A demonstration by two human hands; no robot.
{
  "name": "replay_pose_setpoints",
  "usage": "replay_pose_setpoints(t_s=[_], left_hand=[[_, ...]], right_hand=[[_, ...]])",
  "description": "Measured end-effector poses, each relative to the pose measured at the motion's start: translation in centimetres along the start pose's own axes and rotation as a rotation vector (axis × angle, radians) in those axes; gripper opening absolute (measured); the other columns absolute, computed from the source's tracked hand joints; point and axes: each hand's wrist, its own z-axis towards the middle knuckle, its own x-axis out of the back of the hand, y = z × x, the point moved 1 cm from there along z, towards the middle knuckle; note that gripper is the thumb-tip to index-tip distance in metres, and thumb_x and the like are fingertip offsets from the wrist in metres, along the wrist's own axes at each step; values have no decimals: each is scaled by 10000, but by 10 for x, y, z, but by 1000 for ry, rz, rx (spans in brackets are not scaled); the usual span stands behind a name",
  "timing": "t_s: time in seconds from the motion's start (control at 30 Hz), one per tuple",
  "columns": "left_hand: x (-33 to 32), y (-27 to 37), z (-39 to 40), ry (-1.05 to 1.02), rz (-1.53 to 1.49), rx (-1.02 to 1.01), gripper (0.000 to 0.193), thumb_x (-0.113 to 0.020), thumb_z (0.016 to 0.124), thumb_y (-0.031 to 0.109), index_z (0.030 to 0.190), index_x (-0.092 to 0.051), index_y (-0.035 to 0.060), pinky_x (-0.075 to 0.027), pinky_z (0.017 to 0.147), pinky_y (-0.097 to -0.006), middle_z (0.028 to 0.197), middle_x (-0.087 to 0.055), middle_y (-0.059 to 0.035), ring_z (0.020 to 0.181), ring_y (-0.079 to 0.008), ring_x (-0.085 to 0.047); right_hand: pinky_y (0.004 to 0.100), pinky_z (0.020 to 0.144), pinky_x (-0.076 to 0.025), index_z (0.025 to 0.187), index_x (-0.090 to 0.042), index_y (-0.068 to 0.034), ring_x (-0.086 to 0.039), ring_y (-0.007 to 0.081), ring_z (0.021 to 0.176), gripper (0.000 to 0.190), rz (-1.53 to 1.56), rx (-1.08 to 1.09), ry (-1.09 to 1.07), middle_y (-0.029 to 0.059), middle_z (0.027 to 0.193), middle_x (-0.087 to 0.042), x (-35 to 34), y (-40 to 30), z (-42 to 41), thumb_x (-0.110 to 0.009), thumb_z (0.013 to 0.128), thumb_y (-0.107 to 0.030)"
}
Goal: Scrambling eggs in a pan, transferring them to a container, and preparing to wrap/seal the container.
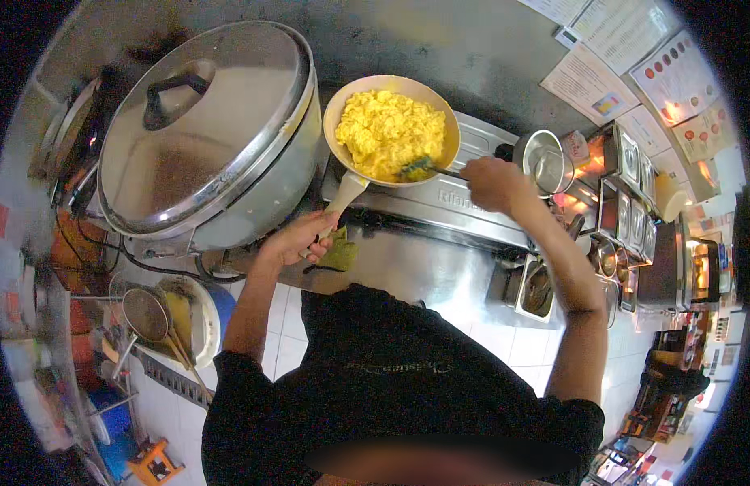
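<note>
My left hand (302, 236) is closed around the pale handle of a frying pan (452, 130), which is tilted above a stainless-steel stove (472, 203). Yellow scrambled eggs (390, 130) fill much of the pan. From the right, my right hand (496, 184) grips the dark handle of a spatula (416, 167); its dark head touches the eggs near the pan's lower right edge. A green cloth (340, 250) lies just below my left hand on the steel edge.
A big lidded cooker (253, 206) stands left of the pan. To the right are a metal saucepan (544, 161), lidded steel containers (630, 161) and a rectangular steel pan (537, 291). A strainer (145, 314) rests over a bucket at lower left.
</note>
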Motion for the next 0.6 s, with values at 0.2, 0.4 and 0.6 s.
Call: replay_pose_setpoints(t_s=[0.2, 0.4, 0.6], left_hand=[[-17, 5, 5, 2, 33, -10, 303, -514, 920, 429, 939, -440, 137, -272, 380, -201, 625, -420, 33, 432, -23, -331], [-11, -4, 3, -1, -54, -64, 280, -516, 924, 399, 917, -441, 128, -274, 378, -204, 622, -418, 34, 430, -25, -331], [-15, -5, 4, 68, -43, -31, 271, -486, 935, 420, 893, -451, 155, -234, 341, -206, 592, -396, 55, 397, -33, -303]], right_hand=[[419, 550, -514, 981, -654, -63, -629, 282, 640, 231, -100, 416, 287, 142, 771, -647, -48, 46, 91, -513, 820, -150], [283, 331, -395, 882, -630, 0, -434, 140, 399, 285, 1171, -106, -274, 15, 550, -497, 4, 72, 69, -558, 868, -276], [358, 492, -507, 903, -654, -57, -591, 214, 545, 224, 579, -4, 134, 80, 673, -616, 49, 72, -1, -526, 867, -238]])
